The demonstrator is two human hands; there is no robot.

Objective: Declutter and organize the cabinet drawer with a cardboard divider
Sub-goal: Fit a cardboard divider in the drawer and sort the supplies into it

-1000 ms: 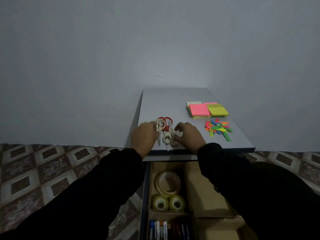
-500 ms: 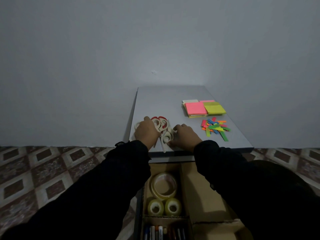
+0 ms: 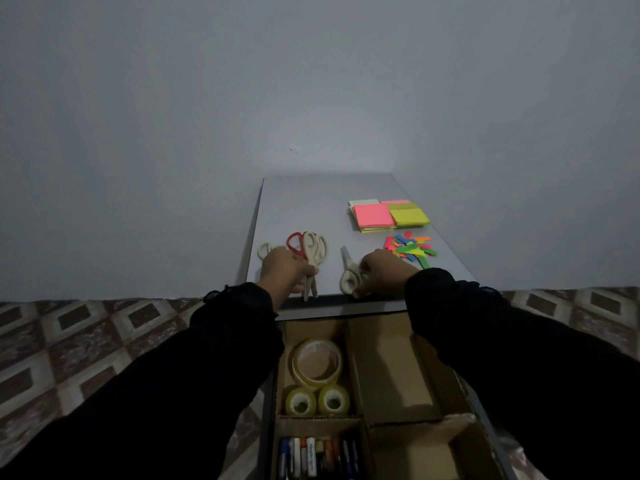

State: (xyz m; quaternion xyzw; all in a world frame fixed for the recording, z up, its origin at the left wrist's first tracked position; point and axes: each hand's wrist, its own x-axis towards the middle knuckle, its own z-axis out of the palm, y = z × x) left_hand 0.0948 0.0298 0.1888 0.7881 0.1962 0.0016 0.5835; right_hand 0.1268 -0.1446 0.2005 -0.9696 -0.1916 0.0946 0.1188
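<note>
The grey cabinet top (image 3: 311, 202) runs away from the viewer to the wall, and the open drawer (image 3: 485, 415) below its near edge holds a cardboard divider (image 3: 358, 372). In the divider's left compartments lie three tape rolls (image 3: 317, 363) and, nearer, a row of markers (image 3: 317, 457).

On the top, the left hand (image 3: 287, 270) curls around the blades of a bunch of scissors (image 3: 310, 251), handles pointing toward the wall, long axis running near to far. The right hand (image 3: 384, 270) grips the handles of a single cream pair of scissors (image 3: 349, 271), its blade tip aimed away and slightly left. The two hands are apart, both near the front edge.

Farther right sit stacked sticky notes (image 3: 388, 214) and a heap of coloured page flags (image 3: 410, 249), just beyond the right hand.
</note>
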